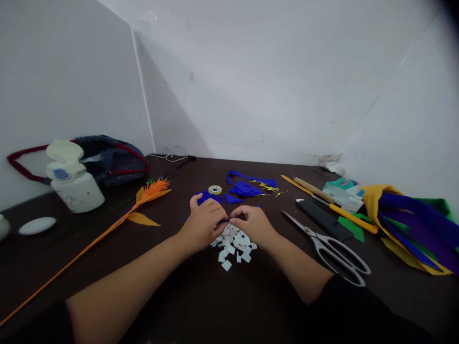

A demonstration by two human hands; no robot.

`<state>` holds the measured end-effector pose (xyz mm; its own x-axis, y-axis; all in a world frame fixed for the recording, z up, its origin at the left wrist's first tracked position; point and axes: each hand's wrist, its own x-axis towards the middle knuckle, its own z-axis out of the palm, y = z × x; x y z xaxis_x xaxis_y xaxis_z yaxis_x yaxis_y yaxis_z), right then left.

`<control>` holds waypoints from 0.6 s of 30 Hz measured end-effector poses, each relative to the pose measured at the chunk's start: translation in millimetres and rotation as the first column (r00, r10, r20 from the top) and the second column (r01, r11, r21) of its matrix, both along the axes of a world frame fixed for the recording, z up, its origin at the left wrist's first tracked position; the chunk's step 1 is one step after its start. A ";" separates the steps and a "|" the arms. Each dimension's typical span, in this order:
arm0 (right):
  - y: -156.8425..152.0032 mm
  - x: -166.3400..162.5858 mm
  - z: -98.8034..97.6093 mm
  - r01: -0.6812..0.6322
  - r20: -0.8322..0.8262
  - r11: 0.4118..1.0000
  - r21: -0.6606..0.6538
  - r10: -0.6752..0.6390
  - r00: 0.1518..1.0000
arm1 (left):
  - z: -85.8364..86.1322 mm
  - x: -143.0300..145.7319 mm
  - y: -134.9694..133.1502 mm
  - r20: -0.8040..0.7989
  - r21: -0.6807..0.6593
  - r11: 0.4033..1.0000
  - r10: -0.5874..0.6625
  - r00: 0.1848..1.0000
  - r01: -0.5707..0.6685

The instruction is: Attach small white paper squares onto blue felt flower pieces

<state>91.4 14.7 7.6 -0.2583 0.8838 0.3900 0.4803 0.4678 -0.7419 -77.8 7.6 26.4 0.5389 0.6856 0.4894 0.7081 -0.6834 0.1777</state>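
My left hand and my right hand meet at the middle of the dark table, fingers pinched together on a thin blue strip between them. Just below the hands lies a pile of small white paper squares. Behind the hands are blue paper scraps and a small round tape roll. An orange paper flower with a long stem lies to the left of my left hand.
Scissors lie right of my right hand, beside a black strip and yellow-handled tools. Coloured paper sheets sit far right. A white wipes tub and a dark bag stand at left.
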 end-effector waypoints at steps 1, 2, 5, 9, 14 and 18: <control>-0.4 0.0 0.2 0.002 0.006 1.000 0.025 -0.003 1.000 | -0.2 0.0 0.4 0.016 -0.025 1.000 0.013 1.000 -0.013; -1.0 0.0 0.4 0.000 0.027 0.997 0.082 -0.002 1.000 | -0.1 -0.2 1.6 0.041 -0.076 0.997 0.029 0.999 -0.026; -3.3 0.5 0.3 -0.056 0.119 0.952 0.301 0.021 0.993 | 0.9 -1.8 7.1 0.124 -0.305 0.952 0.025 0.992 0.014; -5.0 1.4 -0.9 -0.135 0.215 0.887 0.441 0.042 0.976 | -0.1 -3.4 12.6 0.266 -0.501 0.853 -0.012 0.964 0.149; -5.3 2.8 -1.6 -0.152 0.260 0.863 0.481 0.025 0.965 | -6.5 -3.4 13.1 0.423 -0.595 0.772 0.061 0.904 0.226; -5.7 3.0 -2.3 -0.168 0.294 0.859 0.483 0.022 0.956 | -7.0 -3.6 13.0 0.406 -0.627 0.750 0.085 0.910 0.210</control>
